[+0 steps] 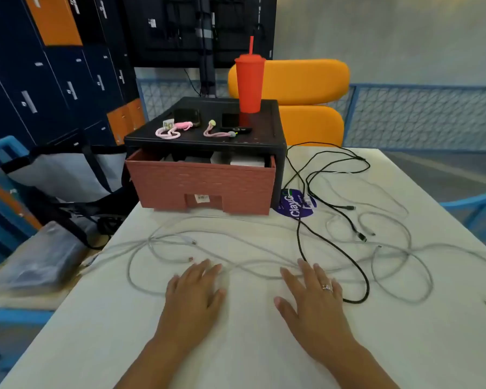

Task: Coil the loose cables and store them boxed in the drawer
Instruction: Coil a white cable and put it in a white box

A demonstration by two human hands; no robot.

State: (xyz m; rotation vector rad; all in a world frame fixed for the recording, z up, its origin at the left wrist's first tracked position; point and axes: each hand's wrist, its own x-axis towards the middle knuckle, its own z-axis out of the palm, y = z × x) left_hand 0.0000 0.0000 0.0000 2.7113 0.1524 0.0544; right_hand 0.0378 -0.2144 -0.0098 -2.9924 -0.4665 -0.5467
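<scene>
Head view — hands (194,293) (312,299) flat, apart, fingertips (217,267) on cables (367,286) sprawled left–right across table (244,349).

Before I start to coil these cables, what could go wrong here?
1. The black cable runs up beside the drawer unit. Pulling it may make it snag there and shake the unit, and the tall red tumbler on top could tip.
2. The white cables cross each other and the black cable. Pulling one end hard may tighten the tangle rather than free it.
</scene>
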